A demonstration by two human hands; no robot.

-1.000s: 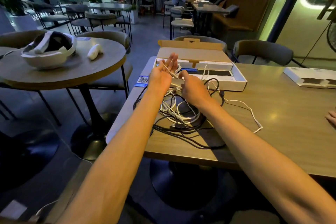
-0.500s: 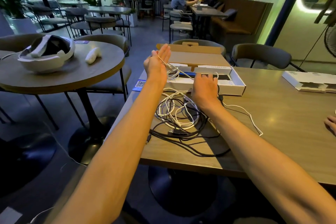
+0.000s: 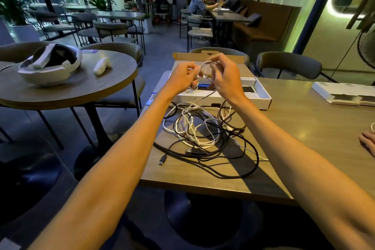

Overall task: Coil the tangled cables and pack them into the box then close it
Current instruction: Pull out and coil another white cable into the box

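Observation:
A tangle of white and black cables (image 3: 203, 134) lies on the wooden table (image 3: 294, 138). Both hands are raised above it, in front of the open white box (image 3: 261, 95) with its cardboard lid (image 3: 239, 59) tilted back. My left hand (image 3: 182, 77) pinches a white cable (image 3: 206, 67) with small loops gathered under its fingers. My right hand (image 3: 225, 76) grips the same white cable, which arches between the two hands and trails down into the pile. A black USB plug (image 3: 162, 160) lies at the near left of the pile.
A second flat white box (image 3: 345, 93) lies at the table's far right. Another person's hand (image 3: 368, 144) rests at the right edge. On the round table at left are a headset (image 3: 50, 65) and a controller (image 3: 102, 66). Chairs stand behind the table.
My right hand lifted off the pile and took hold of the white cable. My left hand closed from flat to a pinch. Both hands now meet in front of the box.

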